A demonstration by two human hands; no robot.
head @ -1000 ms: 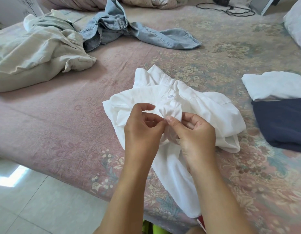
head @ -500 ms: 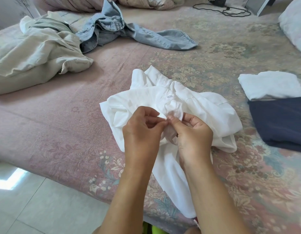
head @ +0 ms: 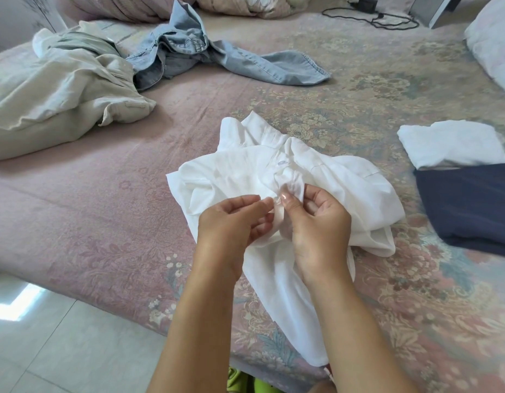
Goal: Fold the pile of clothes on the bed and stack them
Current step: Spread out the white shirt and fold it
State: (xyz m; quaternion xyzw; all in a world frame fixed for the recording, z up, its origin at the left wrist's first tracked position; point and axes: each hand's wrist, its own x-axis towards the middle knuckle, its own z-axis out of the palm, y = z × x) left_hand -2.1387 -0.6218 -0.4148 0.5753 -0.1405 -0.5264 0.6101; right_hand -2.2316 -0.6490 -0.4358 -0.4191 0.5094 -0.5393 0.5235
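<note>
A crumpled white shirt (head: 245,171) lies near the front edge of the bed (head: 104,217), its lower part hanging over the edge. My left hand (head: 231,225) and my right hand (head: 316,219) both pinch the shirt's button strip at its middle, fingertips almost touching. One small button shows just above my fingers. At the back left lie a rumpled beige garment (head: 61,95) and a pale denim garment (head: 189,49). At the right edge a folded white garment (head: 452,143) rests partly on a folded navy one (head: 472,205).
The bed has a pink floral cover. A white pillow (head: 495,43) sits at the far right, pink pillows (head: 126,7) at the back. A black charger and cable (head: 384,15) lie at the far edge. Tiled floor (head: 61,350) is at the lower left.
My hands have shifted slightly along the shirt's button strip, and my right thumb now presses on top of it. The other garments have not moved.
</note>
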